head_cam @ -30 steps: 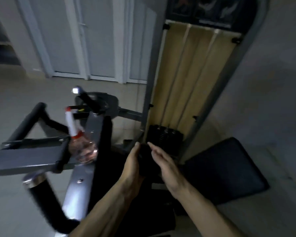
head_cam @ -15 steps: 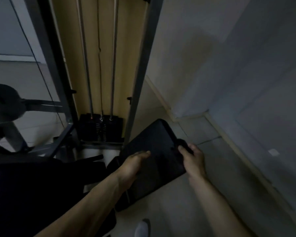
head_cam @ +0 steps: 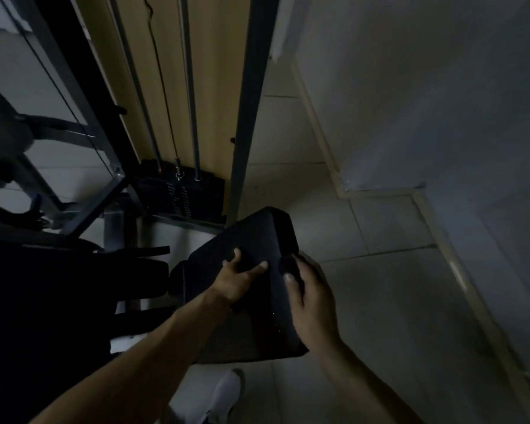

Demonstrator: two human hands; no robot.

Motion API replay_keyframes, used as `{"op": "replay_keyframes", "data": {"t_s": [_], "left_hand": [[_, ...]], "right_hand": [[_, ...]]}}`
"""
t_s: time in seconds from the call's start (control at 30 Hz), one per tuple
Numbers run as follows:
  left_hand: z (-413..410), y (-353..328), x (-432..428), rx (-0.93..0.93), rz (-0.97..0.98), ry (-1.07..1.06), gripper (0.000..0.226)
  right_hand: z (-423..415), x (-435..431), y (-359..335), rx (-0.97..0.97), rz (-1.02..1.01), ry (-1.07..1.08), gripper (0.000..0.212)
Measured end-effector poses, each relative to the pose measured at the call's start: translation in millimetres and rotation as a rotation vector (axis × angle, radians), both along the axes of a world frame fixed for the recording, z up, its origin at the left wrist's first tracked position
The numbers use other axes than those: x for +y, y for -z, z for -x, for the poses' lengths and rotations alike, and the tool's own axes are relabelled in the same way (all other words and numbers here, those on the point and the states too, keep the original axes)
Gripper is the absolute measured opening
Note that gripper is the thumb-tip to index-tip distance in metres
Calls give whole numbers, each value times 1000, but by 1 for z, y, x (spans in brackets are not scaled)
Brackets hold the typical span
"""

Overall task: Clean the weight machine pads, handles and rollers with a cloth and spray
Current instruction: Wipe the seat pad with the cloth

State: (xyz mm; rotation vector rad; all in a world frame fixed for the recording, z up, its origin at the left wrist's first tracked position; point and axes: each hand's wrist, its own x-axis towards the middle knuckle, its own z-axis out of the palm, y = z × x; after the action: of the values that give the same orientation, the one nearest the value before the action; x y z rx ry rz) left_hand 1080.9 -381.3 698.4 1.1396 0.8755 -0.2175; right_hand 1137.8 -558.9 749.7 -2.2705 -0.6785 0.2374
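A black padded panel (head_cam: 259, 237) of the weight machine lies tilted low in the middle of the head view. My left hand (head_cam: 237, 280) rests on its top face with fingers spread and fairly straight. My right hand (head_cam: 309, 296) is at the pad's right edge and grips a dark wadded cloth (head_cam: 288, 266), thumb over it, pressed against the pad. The cloth is nearly the same colour as the pad, so its outline is hard to make out. No spray bottle is in view.
The weight stack (head_cam: 181, 191) with its guide rods sits behind the pad, beside a grey steel upright (head_cam: 248, 117). A larger dark seat (head_cam: 43, 301) fills the lower left. A grey wall (head_cam: 441, 87) and its skirting close off the right. My white shoe (head_cam: 224, 396) is on the tiled floor.
My view swung right and down, away from the handles and spray bottle. Both hands moved from in front of the weight stack onto the black pad, the right one carrying the cloth.
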Motion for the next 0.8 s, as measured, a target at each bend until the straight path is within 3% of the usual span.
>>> {"op": "replay_keyframes", "data": {"t_s": [0.17,0.3,0.4,0.53,0.63,0.7,0.8], "left_hand": [[5,1,4,8,-45,32,99],[2,10,5,18,-144,136,95],[10,14,15,8,-242,221,89],[21,24,40,-2,-421,233,60],[18,37,44,40,-540,314,77],[16,39,40,58,-422,355,90],[22,43,32,-9,-329,313,92]], "right_hand": [[-76,87,-5,-78,82,-74,39],[-101,113,-13,-104,118,-128,32],[-91,97,-19,-270,215,-281,27],[-58,45,-14,-566,408,-675,29],[-61,34,-17,-682,482,-855,30],[-82,62,-13,-728,494,-809,30],[-102,118,0,-698,542,-641,26]]}}
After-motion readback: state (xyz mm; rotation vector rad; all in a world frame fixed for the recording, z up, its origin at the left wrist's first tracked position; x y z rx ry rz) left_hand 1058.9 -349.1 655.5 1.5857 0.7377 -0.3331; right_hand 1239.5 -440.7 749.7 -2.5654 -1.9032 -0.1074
